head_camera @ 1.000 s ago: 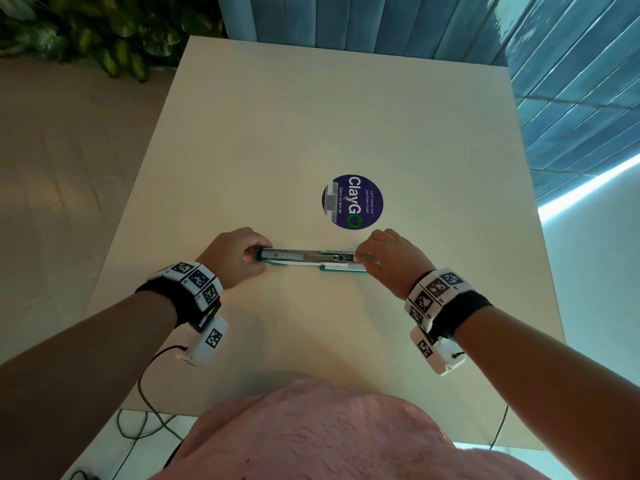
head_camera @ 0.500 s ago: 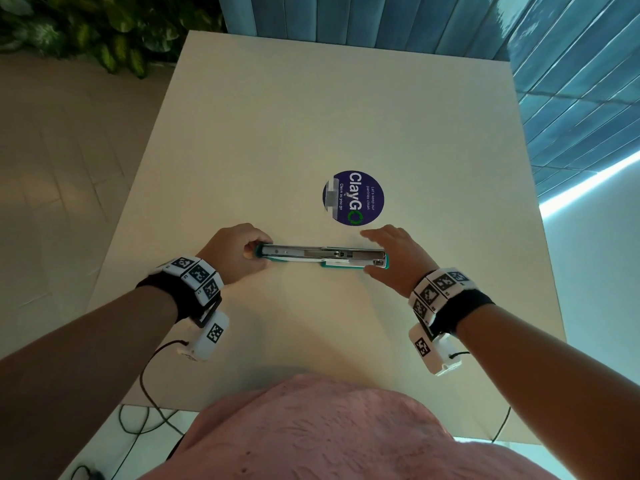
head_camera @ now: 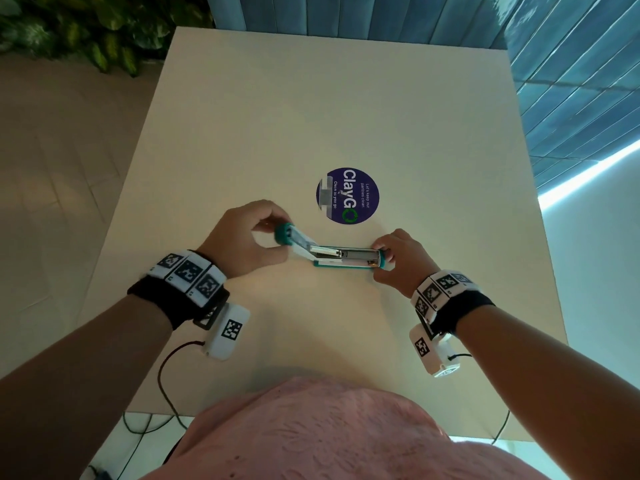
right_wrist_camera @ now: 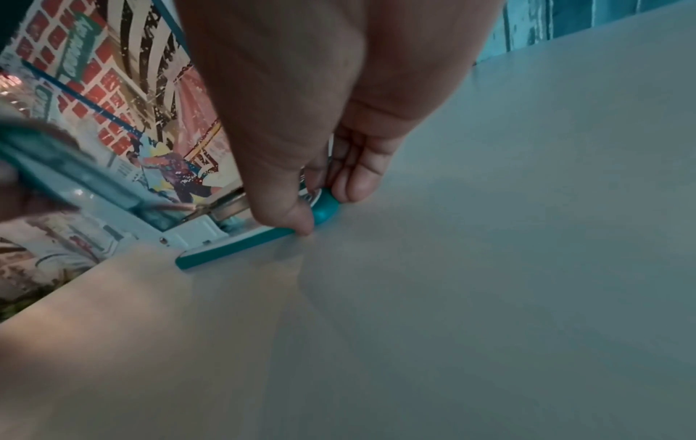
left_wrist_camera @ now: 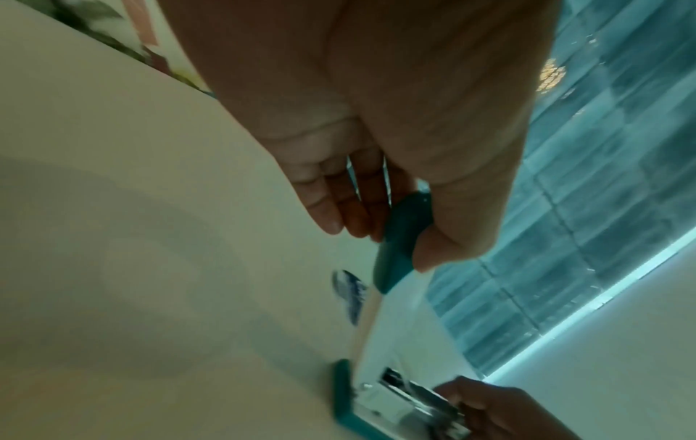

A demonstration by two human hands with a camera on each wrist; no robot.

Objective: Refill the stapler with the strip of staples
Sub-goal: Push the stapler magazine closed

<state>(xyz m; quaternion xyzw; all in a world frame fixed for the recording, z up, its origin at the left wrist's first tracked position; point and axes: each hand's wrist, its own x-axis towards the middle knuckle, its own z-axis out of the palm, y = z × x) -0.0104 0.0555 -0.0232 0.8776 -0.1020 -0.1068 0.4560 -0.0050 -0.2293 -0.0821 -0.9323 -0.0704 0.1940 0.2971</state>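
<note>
A teal and white stapler lies on the cream table, its base flat and its metal staple channel facing up. The stapler's top cover is swung up and tilted to the left. My left hand pinches the cover's teal end between thumb and fingers. At the other side, my right hand grips the front end of the base and holds it down on the table. No loose strip of staples is visible.
A round dark blue "ClayGO" sticker sits on the table just beyond the stapler. Leafy plants stand off the far left corner and a blue tiled wall runs along the right. Cables hang at the near table edge.
The stapler lay fully flat before; now my left hand has lifted the cover up and rightward on its hinge. My right hand has closed on the front end.
</note>
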